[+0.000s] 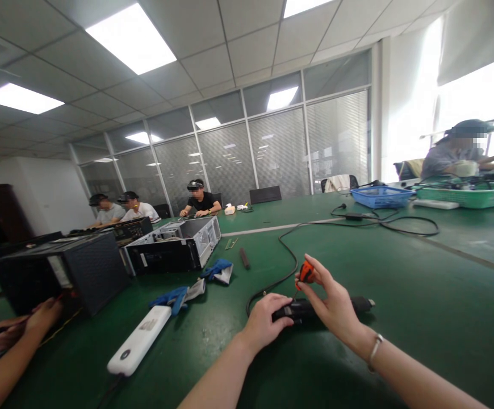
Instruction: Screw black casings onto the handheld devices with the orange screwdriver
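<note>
On the green table lies a long black device (304, 309), with a cable running from its left end; I cannot make out its exact kind. My left hand (268, 318) is closed around that left end and holds it down. In my right hand (330, 298), thumb and fingers pinch the orange-and-black handle of a screwdriver (306, 274). Its shaft points down to the device close to my left fingers; whether the tip sits in a screw is hidden. A black part with a light metal end (364, 304) sticks out past my right wrist.
Blue-and-grey gloves (219, 271), a white power bank-like box (140, 341) and an open computer case (166, 253) stand left. Another person's hands (38, 321) work at a dark case (97, 272). A blue basket (381, 197) and green basket (472, 197) are at back right. A black cable (289, 241) crosses the table.
</note>
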### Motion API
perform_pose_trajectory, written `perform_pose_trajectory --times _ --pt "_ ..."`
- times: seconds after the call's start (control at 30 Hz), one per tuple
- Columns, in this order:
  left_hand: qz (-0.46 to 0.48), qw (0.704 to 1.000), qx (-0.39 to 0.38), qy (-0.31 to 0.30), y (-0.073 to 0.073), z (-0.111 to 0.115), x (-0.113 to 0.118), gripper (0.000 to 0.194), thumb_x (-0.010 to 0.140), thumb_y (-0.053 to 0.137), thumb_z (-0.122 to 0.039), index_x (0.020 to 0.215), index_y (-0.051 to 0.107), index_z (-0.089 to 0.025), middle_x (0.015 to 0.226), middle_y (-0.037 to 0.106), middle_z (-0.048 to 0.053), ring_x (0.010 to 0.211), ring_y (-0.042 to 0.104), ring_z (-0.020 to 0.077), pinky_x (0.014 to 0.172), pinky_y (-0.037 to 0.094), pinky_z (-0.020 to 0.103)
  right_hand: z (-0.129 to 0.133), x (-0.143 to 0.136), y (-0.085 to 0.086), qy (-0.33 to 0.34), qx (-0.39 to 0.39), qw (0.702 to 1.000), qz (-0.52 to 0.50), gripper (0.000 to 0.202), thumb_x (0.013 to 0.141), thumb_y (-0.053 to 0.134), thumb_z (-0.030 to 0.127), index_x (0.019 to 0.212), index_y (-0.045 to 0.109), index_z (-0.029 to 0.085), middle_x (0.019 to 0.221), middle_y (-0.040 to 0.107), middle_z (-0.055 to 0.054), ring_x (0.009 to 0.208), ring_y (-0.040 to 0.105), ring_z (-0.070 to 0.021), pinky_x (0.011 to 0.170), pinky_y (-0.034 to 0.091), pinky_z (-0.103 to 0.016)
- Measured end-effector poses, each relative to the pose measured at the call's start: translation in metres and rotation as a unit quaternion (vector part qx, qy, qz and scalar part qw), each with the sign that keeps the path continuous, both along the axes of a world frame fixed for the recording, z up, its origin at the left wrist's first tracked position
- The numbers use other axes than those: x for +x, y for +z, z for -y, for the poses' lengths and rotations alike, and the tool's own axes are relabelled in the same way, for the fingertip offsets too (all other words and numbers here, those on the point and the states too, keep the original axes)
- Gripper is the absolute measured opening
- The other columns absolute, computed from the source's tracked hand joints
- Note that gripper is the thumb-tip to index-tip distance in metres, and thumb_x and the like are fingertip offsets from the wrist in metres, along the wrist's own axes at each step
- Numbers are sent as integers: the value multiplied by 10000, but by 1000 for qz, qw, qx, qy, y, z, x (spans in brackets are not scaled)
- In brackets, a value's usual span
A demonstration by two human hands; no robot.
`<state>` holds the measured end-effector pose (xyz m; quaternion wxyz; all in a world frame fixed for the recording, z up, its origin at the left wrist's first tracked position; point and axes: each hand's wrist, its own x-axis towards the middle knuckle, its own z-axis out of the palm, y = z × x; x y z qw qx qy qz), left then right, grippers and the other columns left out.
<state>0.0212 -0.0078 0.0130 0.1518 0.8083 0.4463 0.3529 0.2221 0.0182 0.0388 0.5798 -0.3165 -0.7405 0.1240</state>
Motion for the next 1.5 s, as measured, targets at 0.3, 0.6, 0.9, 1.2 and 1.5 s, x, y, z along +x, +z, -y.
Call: perform_pose_trajectory --times 0.3,0.6,0.9,1.2,1.5 --pt "21 1000 -5 9 -5 -5 1 419 746 749 -200 1157 670 -208 1145 672 61 1045 612 216 974 453 324 -7 -16 10 -20 16 996 83 564 891 506 303 1430 346 246 1142 624 -90 990 625 -226 873 525 -380" --pt "34 999 -24 24 -1 -6 2 369 769 725 -240 1136 691 -225 1102 691 64 1006 626 240 943 468 349 -19 -31 24 23 -44 994 95 585 864 462 196 1432 347 269 902 655 -25 778 648 -172 709 536 -286" --pt "32 999 -32 25 -1 -5 3 395 772 721 -245 1164 675 -226 1143 682 53 1041 621 228 977 459 347 -16 -25 17 6 -53 997 51 539 911 418 243 1439 316 270 929 683 -38 780 675 -186 706 538 -307" --pt "30 999 -27 31 0 -3 4 407 753 743 -234 1155 680 -222 1130 691 53 1026 630 222 969 467 344 -19 -15 16 -44 9 995 85 501 873 516 294 1365 432 253 886 653 -43 749 651 -198 699 545 -327" --pt "23 999 -29 22 -1 -6 3 402 751 746 -253 1148 683 -234 1143 689 52 1041 628 230 973 466 357 -9 -22 18 -1 -7 998 58 583 853 545 276 1410 376 265 1063 625 -59 924 639 -203 816 535 -327"
